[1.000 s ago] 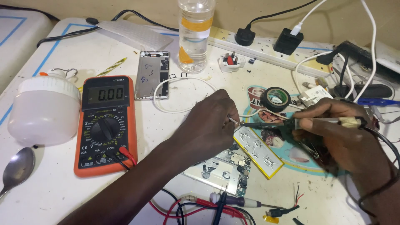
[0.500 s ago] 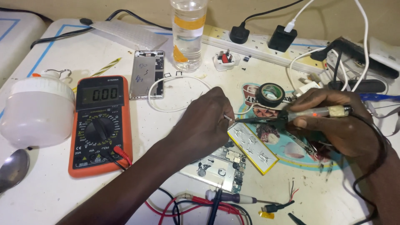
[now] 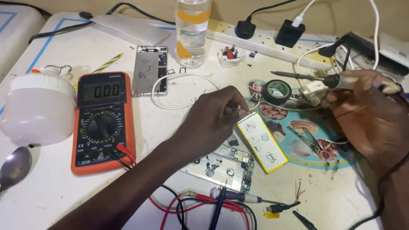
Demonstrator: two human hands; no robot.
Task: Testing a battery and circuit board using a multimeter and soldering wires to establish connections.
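Right hand (image 3: 370,115) has lifted its soldering iron (image 3: 311,77) off the joint, grip clamped on the handle. Left hand (image 3: 213,117) pinches a thin wire (image 3: 238,106) together over the yellow-edged battery (image 3: 262,142), steadying it mid-bench.

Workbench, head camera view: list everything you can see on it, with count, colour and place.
multimeter: one, orange and black, left of centre
lamp bulb: one, white, far left
spoon: one, metal, lower left
water bottle: one, clear, top centre
phone frame: one, silver, beside the bottle
power strip: one, white, along the back
tape roll: one, black, right of centre
battery: one, white with yellow edge, centre
circuit board: one, under the battery
probe leads: red and black, bottom centre
soldering iron: one, in right hand
left hand: grip pinching something small at the battery
right hand: grip on iron
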